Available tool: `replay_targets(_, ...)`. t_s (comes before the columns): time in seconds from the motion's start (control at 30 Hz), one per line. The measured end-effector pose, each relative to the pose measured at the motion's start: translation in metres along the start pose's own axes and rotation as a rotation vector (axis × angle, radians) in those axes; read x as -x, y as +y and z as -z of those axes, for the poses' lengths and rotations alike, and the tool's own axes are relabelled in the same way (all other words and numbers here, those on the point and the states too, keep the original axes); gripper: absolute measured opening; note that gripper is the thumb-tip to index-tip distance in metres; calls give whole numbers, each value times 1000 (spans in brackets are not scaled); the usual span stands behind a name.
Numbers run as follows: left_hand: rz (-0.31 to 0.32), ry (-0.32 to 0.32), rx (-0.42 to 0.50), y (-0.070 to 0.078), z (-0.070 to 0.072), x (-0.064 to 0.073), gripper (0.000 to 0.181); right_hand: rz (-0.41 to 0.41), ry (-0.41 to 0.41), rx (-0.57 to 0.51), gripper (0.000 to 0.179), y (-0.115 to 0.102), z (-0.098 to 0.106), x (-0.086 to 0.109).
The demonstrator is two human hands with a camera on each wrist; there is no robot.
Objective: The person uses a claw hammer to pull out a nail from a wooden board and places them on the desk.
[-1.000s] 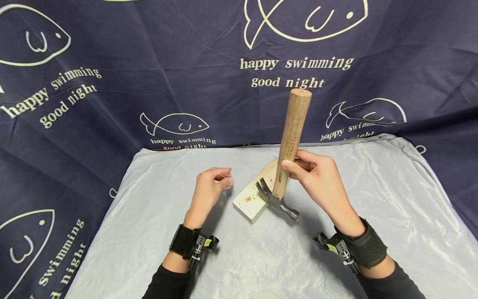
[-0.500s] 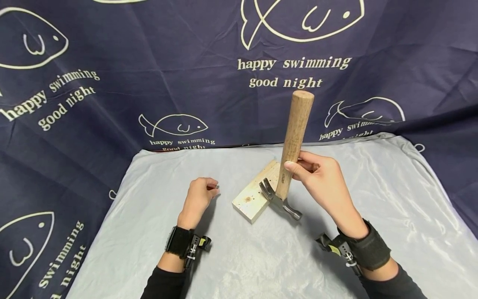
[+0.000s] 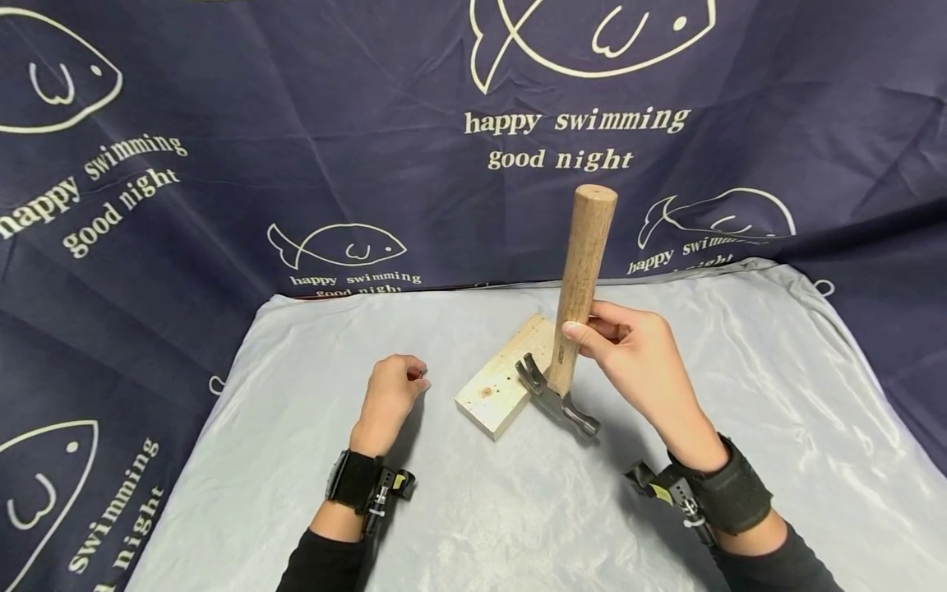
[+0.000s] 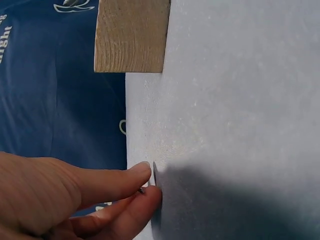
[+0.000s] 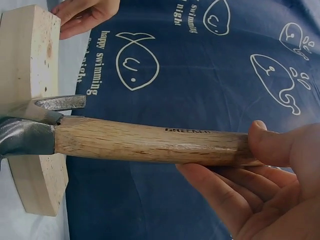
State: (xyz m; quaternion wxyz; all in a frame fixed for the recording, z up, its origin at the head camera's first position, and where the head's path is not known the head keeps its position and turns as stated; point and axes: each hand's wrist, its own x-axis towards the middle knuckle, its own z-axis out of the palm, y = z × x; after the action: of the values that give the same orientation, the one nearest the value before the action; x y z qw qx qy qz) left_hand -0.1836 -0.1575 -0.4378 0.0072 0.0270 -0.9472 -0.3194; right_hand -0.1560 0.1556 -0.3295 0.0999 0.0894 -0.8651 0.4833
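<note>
My right hand [image 3: 639, 358] holds a claw hammer [image 3: 582, 271] by its wooden handle, between thumb and fingers. The handle points up and the steel head hangs down, its claw overlapping a pale wooden block [image 3: 491, 382] in the head view. Small dark holes and a knot mark the block's top. To the left of the block, my left hand [image 3: 390, 395] pinches a small nail [image 4: 142, 190] between thumb and fingertip. Only a bit of dark metal shows in the left wrist view; the fingers hide the rest.
A pale grey satin cloth [image 3: 473, 510] covers the table. Dark blue fabric [image 3: 414, 148] with white fish prints hangs behind it and at both sides. Each wrist wears a black strap [image 3: 728, 485] with a small camera mount.
My left hand has drawn back left and slightly toward me, away from the block, still pinching the nail. The hammer has shifted only slightly in my right hand's hold.
</note>
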Motion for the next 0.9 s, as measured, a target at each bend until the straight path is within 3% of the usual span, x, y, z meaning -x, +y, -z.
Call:
replay_targets(0.37,5,9,-50,8,2,2,28,-17,-5,-16,26,-1,2,0)
replay_targets(0.67,27,-13,-49,10,4,5,26,2,25,32,23,-3,3,0)
replay_targets(0.9,-6,7,-63,9,5,3,24,11,15,10,26,-5,4,-1)
